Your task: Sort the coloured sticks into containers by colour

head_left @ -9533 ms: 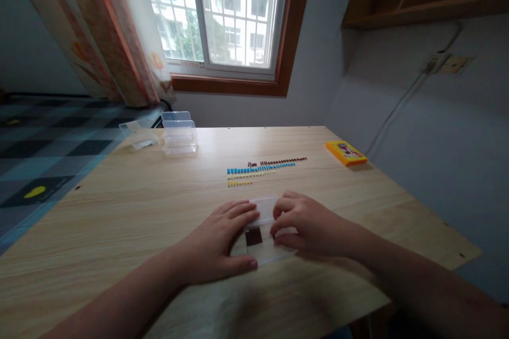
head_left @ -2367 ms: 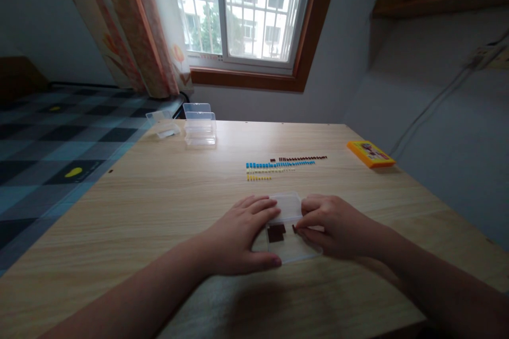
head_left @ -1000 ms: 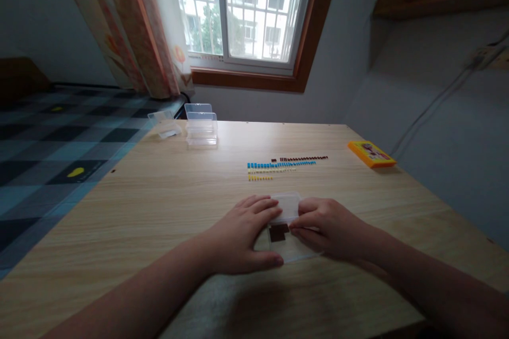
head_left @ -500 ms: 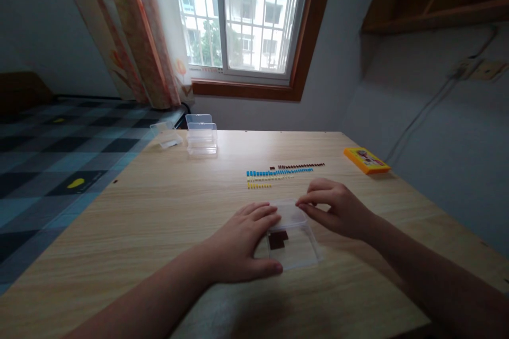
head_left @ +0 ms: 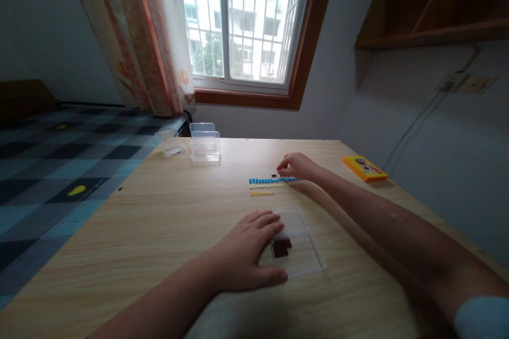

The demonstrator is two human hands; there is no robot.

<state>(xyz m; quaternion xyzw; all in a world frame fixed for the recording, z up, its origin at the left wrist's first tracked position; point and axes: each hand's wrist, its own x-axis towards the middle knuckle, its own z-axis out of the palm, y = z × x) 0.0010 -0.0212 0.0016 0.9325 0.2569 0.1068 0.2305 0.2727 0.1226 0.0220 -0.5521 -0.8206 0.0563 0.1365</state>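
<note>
Head view looks down over a wooden counter (head_left: 159, 212) with both bare arms stretched out across it. The left hand (head_left: 246, 249) lies palm down on the counter with its grip open. Its fingers are spread flat, the fingertips (head_left: 274, 218) rest on the hinged lid (head_left: 295, 221) of a clear box (head_left: 308, 262), and the thumb runs along the box's near left corner. The box lies open and flat, just to the right of that hand and touching it. A small cluster of brown pieces (head_left: 281, 247) sits in its left part, close beside the thumb and fingers but not held by them. The right hand (head_left: 297, 165) is well apart from the box, reaching farther out across the counter. It is set down at the left end of a brown row (head_left: 274, 175) of tiny pieces, with its fingers curled downward over that row. Whether this grip is pinched on a piece cannot be told, as the fingertips are too small and hidden. Just on the near side of the right hand runs a blue row (head_left: 266, 180), touching or almost touching the fingers. A pale row and a short yellow row (head_left: 261, 194) lie nearer again, between the right hand and the clear box. An orange box (head_left: 365, 168) lies near the counter's right edge. Stacked clear boxes (head_left: 204, 144) and a single clear tray (head_left: 172, 147) stand at the far left corner, below the window (head_left: 242, 21) and the curtain (head_left: 147, 37).
</note>
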